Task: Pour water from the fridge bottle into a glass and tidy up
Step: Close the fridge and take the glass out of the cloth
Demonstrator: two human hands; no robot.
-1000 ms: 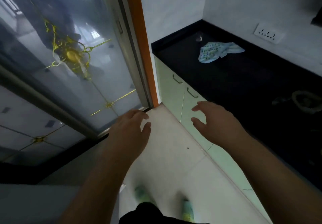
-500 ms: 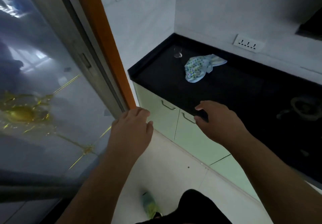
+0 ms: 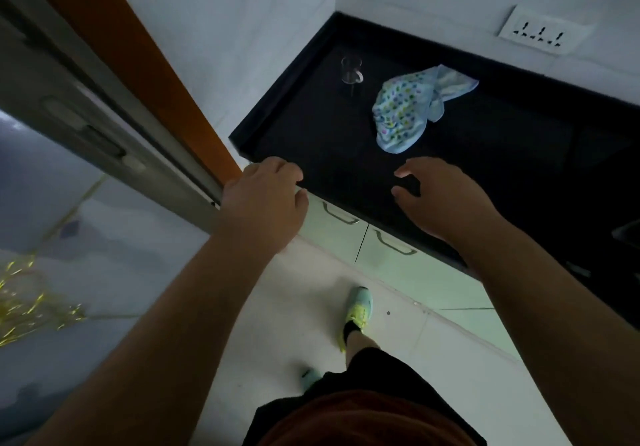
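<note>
A small clear glass with a handle (image 3: 351, 70) stands upright near the far left corner of the black countertop (image 3: 311, 133). Beside it, to the right, lies a crumpled light-blue dotted cloth (image 3: 405, 109). My left hand (image 3: 265, 199) hovers at the counter's near left corner, fingers loosely curled and holding nothing. Over the counter's front part, short of the cloth, my right hand (image 3: 440, 199) is held empty with relaxed fingers. No bottle or fridge is in view.
A glass sliding door with a grey frame (image 3: 104, 140) and orange jamb (image 3: 145, 74) stands at left. Pale green cabinet doors with handles (image 3: 381, 248) sit under the counter. A wall socket (image 3: 543, 35) is at back right. White floor tiles lie below.
The view has swung from the glass door toward the counter, and both hands have moved forward over the counter's front edge. The glass and cloth now appear closer.
</note>
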